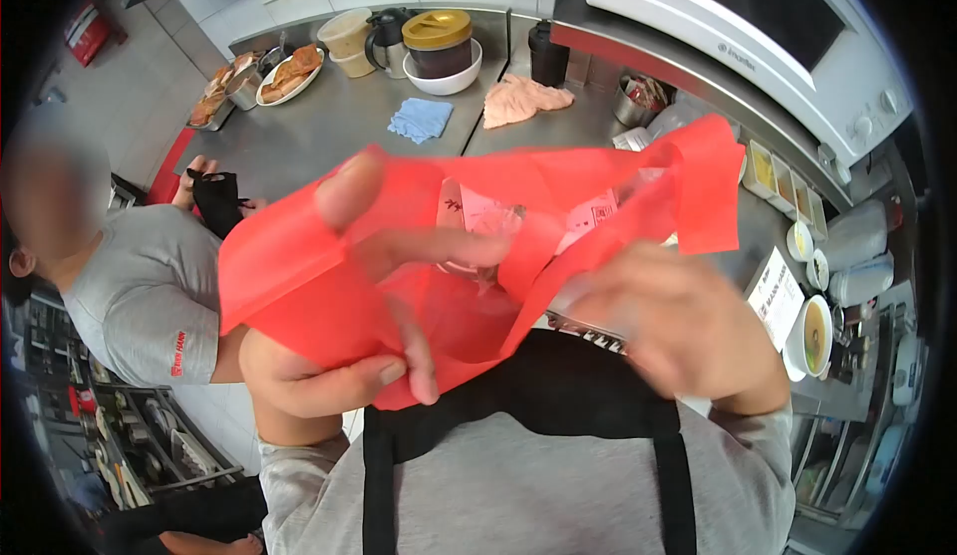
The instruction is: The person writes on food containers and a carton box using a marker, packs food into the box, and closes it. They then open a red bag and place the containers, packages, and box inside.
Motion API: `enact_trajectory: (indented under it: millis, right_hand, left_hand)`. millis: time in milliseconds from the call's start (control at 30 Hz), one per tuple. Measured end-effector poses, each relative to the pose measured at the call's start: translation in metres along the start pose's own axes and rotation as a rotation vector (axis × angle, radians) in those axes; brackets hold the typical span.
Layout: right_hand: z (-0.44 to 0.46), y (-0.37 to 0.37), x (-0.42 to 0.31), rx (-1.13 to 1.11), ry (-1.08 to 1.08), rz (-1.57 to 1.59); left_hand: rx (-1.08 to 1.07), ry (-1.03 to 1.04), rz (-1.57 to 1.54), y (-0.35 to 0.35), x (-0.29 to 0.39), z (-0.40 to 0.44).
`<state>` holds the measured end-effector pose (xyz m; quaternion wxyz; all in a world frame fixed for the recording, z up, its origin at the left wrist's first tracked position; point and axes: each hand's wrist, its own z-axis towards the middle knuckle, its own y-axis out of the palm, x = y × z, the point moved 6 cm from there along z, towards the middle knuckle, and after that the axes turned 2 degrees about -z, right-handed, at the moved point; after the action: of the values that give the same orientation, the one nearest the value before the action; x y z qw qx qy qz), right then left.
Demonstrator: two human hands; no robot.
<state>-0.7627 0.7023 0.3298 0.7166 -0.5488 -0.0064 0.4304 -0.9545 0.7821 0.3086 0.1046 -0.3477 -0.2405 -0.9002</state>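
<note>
A red fabric bag point(289, 266) is held up in front of my chest with its mouth facing me. My left hand point(319, 381) grips its left side, the thumb along the lower edge and other fingers spread over and into the opening. Inside lie clear plastic packaging point(483, 276) and a printed paper label point(593, 216), both partly hidden by the red fabric. My right hand point(668, 321) is beside the bag's right edge, its fingers curled and smeared by motion. Whether it touches the bag I cannot make out.
A co-worker point(150, 286) in grey stands at left, holding something black point(219, 196). On the steel counter point(339, 137) are a blue cloth point(420, 120), a peach cloth point(523, 100), a gold-lidded container point(437, 32) and a plate of food point(290, 77). A soup bowl point(815, 336) stands at right.
</note>
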Motion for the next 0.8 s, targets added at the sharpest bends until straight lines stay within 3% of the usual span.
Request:
enact_trajectory:
  millis: [67, 133, 200, 267, 333, 400, 433, 467, 533, 600, 633, 700, 767, 800]
  right_hand:
    - [0.026, 0.029, -0.005, -0.045, -0.03, 0.072]
    - [0.042, 0.047, 0.039, 0.054, 0.028, -0.121]
    - [0.037, 0.038, 0.096, -0.07, 0.326, -0.482]
    - [0.007, 0.011, 0.099, -0.102, 0.49, -0.569]
    - [-0.014, 0.001, 0.085, -0.1, 0.492, -0.587]
    - [-0.018, -0.002, 0.079, -0.068, 0.443, -0.593]
    - [-0.015, 0.0, 0.074, -0.036, 0.396, -0.586]
    - [-0.013, 0.003, 0.07, -0.007, 0.349, -0.577]
    - [-0.003, 0.017, 0.078, -0.041, 0.332, -0.599]
    - [0.003, 0.022, 0.092, 0.009, 0.304, -0.597]
    - [0.0, 0.019, 0.103, -0.027, 0.43, -0.539]
    - [-0.015, 0.012, 0.128, -0.104, 0.68, -0.417]
    - [-0.032, 0.012, 0.153, -0.133, 0.743, -0.325]
    - [-0.039, 0.017, 0.171, -0.165, 0.794, -0.29]
  left_hand:
    - [-0.138, -0.059, -0.018, 0.009, -0.007, 0.002]
    - [-0.283, -0.11, -0.031, 0.016, -0.011, 0.005]
    - [-0.334, -0.222, 0.186, 0.014, -0.008, 0.001]
    - [-0.273, -0.371, 0.641, -0.012, 0.022, -0.018]
    - [-0.058, -0.433, 0.785, -0.016, 0.038, -0.02]
    - [0.356, -0.093, 1.343, 0.006, 0.07, -0.014]
    - [0.354, 0.394, 1.577, 0.045, 0.07, 0.011]
    - [0.072, 0.583, 1.834, 0.066, 0.069, 0.012]
    - [-0.391, 0.596, 1.789, 0.103, 0.028, 0.019]
    - [-0.77, 0.292, 1.519, 0.132, -0.041, 0.04]
    - [-1.02, 0.159, 1.51, 0.121, -0.069, 0.043]
    - [-0.938, -0.445, 1.574, 0.07, -0.101, 0.047]
    - [-0.668, -0.875, 1.775, 0.019, -0.106, 0.052]
    - [-0.531, -0.856, 1.765, 0.001, -0.106, 0.05]
